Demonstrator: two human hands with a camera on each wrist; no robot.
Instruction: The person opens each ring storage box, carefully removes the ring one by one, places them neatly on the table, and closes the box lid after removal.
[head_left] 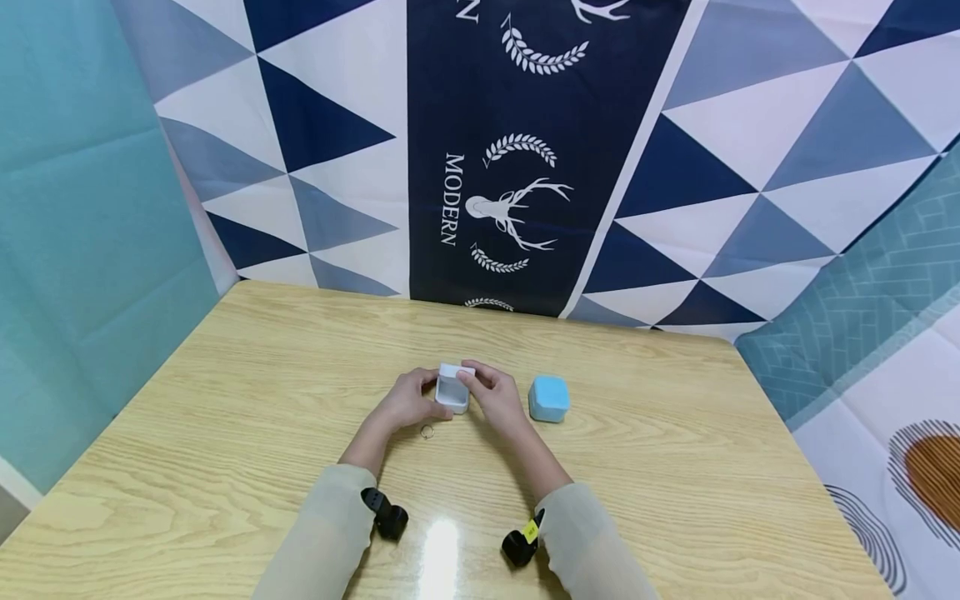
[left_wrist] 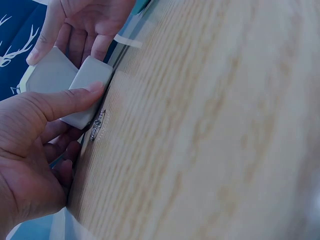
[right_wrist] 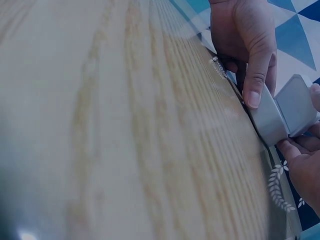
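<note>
A small white ring box (head_left: 453,402) stands on the table with its hinged lid (left_wrist: 47,72) raised. My left hand (head_left: 408,401) grips the lower part of the box from the left, thumb across its front. From the right, my right hand (head_left: 498,400) pinches the lid, thumb on the near side and fingers behind. A silver ring (left_wrist: 97,124) with small stones rests on the wood close to the left hand, in front of the box. In the right wrist view the ring (right_wrist: 218,67) shows beyond the box, under the left hand.
A light blue rounded box (head_left: 549,398) sits on the wooden table (head_left: 675,467) just right of the right hand. Behind the table's far edge hangs a patterned cloth (head_left: 517,167). Black wrist cameras (head_left: 392,522) are strapped over both sleeves.
</note>
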